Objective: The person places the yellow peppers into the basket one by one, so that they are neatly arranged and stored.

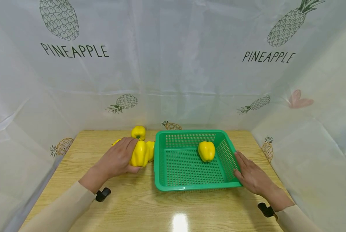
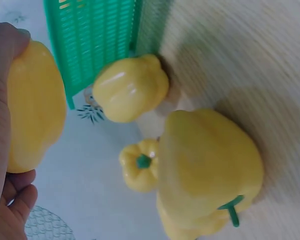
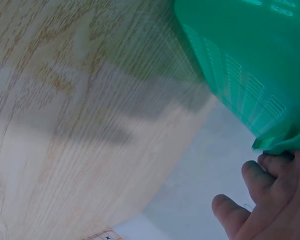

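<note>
My left hand (image 1: 118, 158) grips a yellow bell pepper (image 1: 139, 154) to the left of the green basket (image 1: 199, 187), thumb and fingers on its opposite sides. In the left wrist view this held pepper (image 2: 36, 110) is at the left edge. Other yellow peppers sit around that hand: one behind (image 1: 138, 132), one (image 1: 151, 151) beside the basket, and a stemmed pepper (image 2: 210, 160) close to the wrist camera. One yellow pepper (image 1: 206, 151) lies inside the basket. My right hand (image 1: 252, 174) rests on the basket's right rim, its fingers fairly straight in the right wrist view (image 3: 280, 200).
Everything stands on a wooden table (image 1: 132, 206). A pale plastic sheet (image 1: 173, 71) printed with pineapples hangs behind the table and along both sides. The basket's left wall stands close to the loose peppers.
</note>
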A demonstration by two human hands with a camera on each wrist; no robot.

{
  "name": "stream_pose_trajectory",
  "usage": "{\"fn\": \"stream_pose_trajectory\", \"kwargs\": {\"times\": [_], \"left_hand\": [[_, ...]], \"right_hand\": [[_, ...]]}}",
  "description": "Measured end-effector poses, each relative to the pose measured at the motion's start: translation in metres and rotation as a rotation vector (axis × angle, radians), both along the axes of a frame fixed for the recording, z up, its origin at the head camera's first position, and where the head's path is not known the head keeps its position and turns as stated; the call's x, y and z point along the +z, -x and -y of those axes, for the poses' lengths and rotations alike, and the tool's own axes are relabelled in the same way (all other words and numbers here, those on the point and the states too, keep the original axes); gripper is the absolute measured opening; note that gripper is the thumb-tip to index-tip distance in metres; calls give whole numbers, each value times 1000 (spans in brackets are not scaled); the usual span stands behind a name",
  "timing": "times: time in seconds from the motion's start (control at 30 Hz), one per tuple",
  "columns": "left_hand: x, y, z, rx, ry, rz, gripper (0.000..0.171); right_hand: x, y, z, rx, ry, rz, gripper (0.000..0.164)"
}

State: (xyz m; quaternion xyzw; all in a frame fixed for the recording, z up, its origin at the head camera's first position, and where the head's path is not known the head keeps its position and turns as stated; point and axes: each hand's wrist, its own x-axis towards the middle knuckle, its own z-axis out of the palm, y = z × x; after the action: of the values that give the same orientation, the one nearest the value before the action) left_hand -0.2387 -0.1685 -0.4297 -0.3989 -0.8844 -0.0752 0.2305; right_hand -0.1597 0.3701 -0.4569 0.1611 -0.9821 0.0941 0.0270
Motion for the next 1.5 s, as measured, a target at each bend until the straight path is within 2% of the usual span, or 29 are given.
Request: {"fn": "stream_pose_trajectory", "kwargs": {"times": [0.27, 0.5, 0.77, 0.97, 1.2, 1.5], "left_hand": [[11, 11, -21, -73, 21, -11, 86], [21, 22, -44, -111, 103, 49, 89], [22, 37, -70, -218, 139, -51, 94], [21, 48, -90, -224, 188, -43, 94], [26, 55, -121, -202, 287, 19, 94], [35, 63, -161, -206, 393, -26, 89]], "right_hand": [[1, -3, 0, -19, -30, 7, 70], [0, -3, 2, -21, -31, 7, 69], [1, 0, 3, -14, -34, 4, 68], [2, 2, 4, -9, -36, 7, 68], [2, 2, 3, -16, -44, 13, 68], [2, 0, 3, -25, -40, 24, 68]]}}
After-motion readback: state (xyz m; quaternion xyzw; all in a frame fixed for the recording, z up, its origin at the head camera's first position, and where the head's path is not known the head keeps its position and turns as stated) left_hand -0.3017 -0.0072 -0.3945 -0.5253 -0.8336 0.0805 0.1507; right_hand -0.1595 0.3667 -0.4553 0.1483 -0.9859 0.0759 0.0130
